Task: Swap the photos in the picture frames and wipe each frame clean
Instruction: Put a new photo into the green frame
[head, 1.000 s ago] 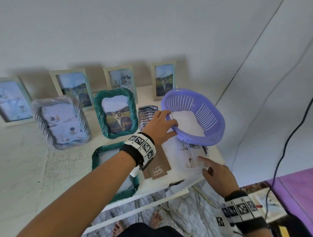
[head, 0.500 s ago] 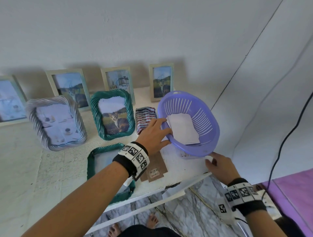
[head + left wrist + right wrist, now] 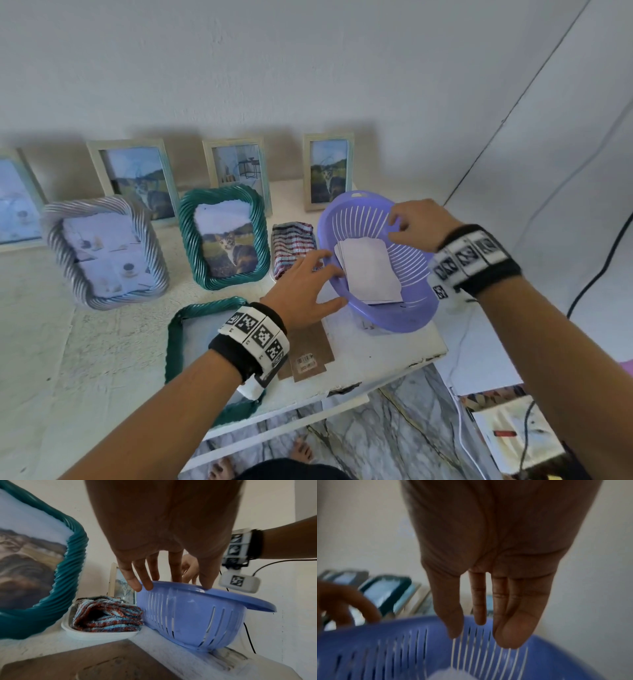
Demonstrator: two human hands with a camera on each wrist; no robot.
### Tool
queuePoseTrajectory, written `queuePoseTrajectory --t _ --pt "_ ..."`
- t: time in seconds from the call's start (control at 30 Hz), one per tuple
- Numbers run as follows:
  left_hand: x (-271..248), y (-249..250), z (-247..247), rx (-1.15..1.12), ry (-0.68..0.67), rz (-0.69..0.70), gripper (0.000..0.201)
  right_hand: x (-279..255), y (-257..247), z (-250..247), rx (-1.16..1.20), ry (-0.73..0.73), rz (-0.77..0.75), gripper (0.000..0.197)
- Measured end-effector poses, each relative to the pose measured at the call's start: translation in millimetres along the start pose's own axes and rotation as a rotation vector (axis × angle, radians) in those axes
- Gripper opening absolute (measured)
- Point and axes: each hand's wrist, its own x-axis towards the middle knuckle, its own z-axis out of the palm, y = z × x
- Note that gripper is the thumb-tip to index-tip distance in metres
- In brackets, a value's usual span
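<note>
A purple slotted basket (image 3: 394, 322) sits at the table's right end, with a stack of white-backed photos (image 3: 371, 274) inside. My left hand (image 3: 334, 281) rests on its near-left rim, fingers fairly straight (image 3: 144, 585). My right hand (image 3: 394, 226) reaches over the far-right rim, its straight fingertips (image 3: 506, 639) touching the inner wall. An empty teal frame (image 3: 176, 329) lies flat under my left forearm, beside its brown backing board (image 3: 308, 356). A teal frame with a cat photo (image 3: 222, 236) and a silver frame (image 3: 102, 250) stand behind.
A folded striped cloth (image 3: 293, 243) lies in a white dish (image 3: 96, 635) left of the basket (image 3: 180, 615). Several pale frames (image 3: 329, 171) lean on the back wall. The table's chipped front edge (image 3: 376, 377) is close. A black cable (image 3: 603, 267) hangs at the right.
My right hand came up from below the table's front edge to the basket's far rim. The basket, tipped up earlier, has come down lower. My left hand stayed at the near rim.
</note>
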Motion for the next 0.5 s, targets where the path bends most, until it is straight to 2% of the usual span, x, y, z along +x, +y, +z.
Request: queuePoseTrajectory --t 0.13,0.27,0.37,0.5 --pt "0.8 2.2 -2.4 0.011 -0.020 -0.032 0.049 59.9 -22.4 27.6 -0.267 -0.281 -0.027 0.053" --pt "0.5 6.4 -4.5 0.052 -0.026 -0.041 0.050 102.2 -6.7 76.3 -0.500 -0.367 -0.034 0.084" --pt "-0.3 8.4 -5.3 0.062 -0.021 -0.037 0.049 138.4 14.5 108.8 -0.514 -0.402 -0.034 0.087" --pt "0.6 9.6 -6.7 0.072 -0.022 -0.038 0.046 127.9 1.6 100.9 -0.508 -0.350 -0.058 0.078"
